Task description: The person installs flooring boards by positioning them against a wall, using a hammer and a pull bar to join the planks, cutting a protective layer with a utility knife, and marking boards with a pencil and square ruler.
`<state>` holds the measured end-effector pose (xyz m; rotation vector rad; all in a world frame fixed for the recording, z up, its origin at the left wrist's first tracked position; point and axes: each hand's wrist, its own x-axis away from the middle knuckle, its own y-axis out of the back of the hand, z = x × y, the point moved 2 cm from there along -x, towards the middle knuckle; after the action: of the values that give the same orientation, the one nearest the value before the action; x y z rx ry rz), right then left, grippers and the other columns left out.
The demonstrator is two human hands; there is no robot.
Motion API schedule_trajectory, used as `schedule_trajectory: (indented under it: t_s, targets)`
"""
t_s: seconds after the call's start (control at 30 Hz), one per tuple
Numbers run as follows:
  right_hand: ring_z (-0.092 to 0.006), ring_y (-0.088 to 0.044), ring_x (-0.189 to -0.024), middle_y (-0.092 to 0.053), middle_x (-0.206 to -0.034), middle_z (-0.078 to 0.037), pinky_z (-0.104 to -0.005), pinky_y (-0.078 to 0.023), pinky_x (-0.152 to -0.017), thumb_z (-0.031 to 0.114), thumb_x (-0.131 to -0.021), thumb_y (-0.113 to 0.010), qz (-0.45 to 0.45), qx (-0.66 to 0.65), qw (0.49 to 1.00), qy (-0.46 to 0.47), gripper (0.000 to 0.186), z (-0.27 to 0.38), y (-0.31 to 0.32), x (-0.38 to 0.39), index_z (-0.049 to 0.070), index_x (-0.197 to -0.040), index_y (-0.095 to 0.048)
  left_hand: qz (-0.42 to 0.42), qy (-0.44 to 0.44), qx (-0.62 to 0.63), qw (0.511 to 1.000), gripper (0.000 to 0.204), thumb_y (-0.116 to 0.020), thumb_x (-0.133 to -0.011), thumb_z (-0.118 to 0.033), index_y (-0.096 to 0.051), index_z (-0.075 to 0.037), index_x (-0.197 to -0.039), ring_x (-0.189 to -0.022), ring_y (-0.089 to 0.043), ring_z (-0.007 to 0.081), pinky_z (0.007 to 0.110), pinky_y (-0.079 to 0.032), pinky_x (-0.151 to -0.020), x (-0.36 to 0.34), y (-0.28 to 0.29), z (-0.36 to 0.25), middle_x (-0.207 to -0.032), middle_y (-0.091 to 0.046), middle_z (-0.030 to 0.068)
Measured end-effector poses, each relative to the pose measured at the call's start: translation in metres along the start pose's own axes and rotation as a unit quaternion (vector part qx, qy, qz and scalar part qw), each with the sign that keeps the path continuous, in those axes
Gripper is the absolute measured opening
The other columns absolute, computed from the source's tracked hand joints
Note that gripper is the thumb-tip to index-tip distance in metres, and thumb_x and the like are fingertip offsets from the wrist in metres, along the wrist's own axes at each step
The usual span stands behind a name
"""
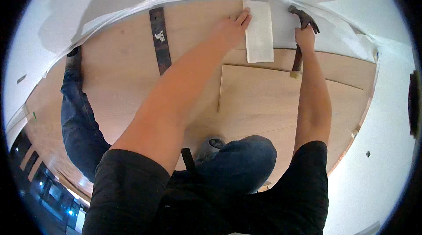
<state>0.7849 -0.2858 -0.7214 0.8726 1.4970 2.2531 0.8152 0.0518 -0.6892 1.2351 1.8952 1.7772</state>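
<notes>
A claw hammer (297, 61) is in my right hand (305, 38), whose fingers wrap the handle close below the dark head. The handle's lower end points back toward me. My left hand (232, 28) reaches forward with its fingers stretched out, their tips resting on the left edge of a flat off-white rectangular block (260, 33). That block lies at the far edge of the wood-look flooring (118, 59), by the wall. Left of my left forearm lies a dark flat bar (159, 37) with a whitish worn patch.
A loose-looking floor plank (259, 90) lies before my bent knee (252, 156), its edges showing dark lines. White sheeting (132, 11) runs along the far wall. My other leg (79, 116) stretches out at the left. Pale surface (373, 182) borders the flooring at right.
</notes>
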Motion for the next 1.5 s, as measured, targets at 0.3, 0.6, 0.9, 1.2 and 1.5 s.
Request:
schedule_trajectory:
  t_s: [0.3, 0.6, 0.9, 1.2, 1.5]
  targets:
    - [-0.0464, -0.068, -0.1, -0.071, -0.103, -0.029, -0.0502, -0.054, -0.088, 0.025, -0.088, -0.065, -0.018, 0.026, 0.998, 0.061, 0.039, 0.007, -0.017, 0.01, 0.0, -0.117, -0.06, -0.007, -0.008, -0.01, 1.0, 0.063, -0.044, -0.105, -0.009, -0.023, -0.01, -0.164, -0.14, -0.05, 0.0287, 0.041, -0.045, -0.114, -0.002, -0.007, 0.001, -0.174, -0.011, 0.0063]
    - [-0.042, -0.069, -0.096, -0.071, -0.097, -0.025, -0.0483, -0.053, -0.086, 0.026, -0.085, -0.064, -0.041, -0.061, 0.996, 0.052, 0.035, 0.047, -0.02, 0.068, -0.002, -0.106, -0.064, -0.036, -0.059, 0.047, 0.997, 0.089, -0.065, -0.088, -0.004, -0.019, -0.011, -0.164, -0.145, -0.043, 0.0346, 0.049, -0.037, -0.12, 0.011, -0.011, 0.025, -0.172, -0.017, 0.0078]
    - [-0.0487, -0.053, -0.12, -0.059, -0.122, -0.033, -0.0558, -0.041, -0.105, 0.03, -0.085, -0.069, -0.124, -0.093, 0.982, 0.11, 0.041, 0.074, -0.086, 0.113, -0.007, -0.101, -0.065, 0.02, -0.073, 0.078, 0.994, 0.085, -0.068, -0.082, -0.004, -0.033, -0.008, -0.159, -0.143, -0.043, 0.0355, 0.05, -0.037, -0.117, 0.11, -0.059, 0.014, -0.167, -0.03, 0.0112]
    - [-0.0464, -0.049, -0.134, -0.059, -0.14, -0.028, -0.0519, -0.036, -0.115, 0.06, -0.072, -0.086, -0.03, -0.044, 0.988, 0.142, 0.097, 0.095, -0.085, 0.124, -0.006, -0.138, -0.056, -0.025, 0.079, 0.108, 0.991, 0.057, -0.058, -0.093, -0.009, -0.047, -0.004, -0.149, -0.139, -0.049, 0.0312, 0.046, -0.037, -0.117, 0.228, 0.041, 0.057, -0.155, -0.047, 0.0153]
    - [-0.0487, -0.041, -0.139, -0.048, -0.145, -0.033, -0.0594, -0.033, -0.116, 0.078, -0.072, -0.076, 0.002, 0.09, 0.994, 0.058, 0.118, 0.09, -0.075, 0.121, -0.01, -0.144, -0.045, -0.348, 0.385, 0.126, 0.845, 0.046, -0.056, -0.092, -0.003, -0.06, -0.008, -0.138, -0.134, -0.054, 0.0331, 0.049, -0.04, -0.114, 0.598, 0.215, -0.001, -0.14, -0.061, 0.0151]
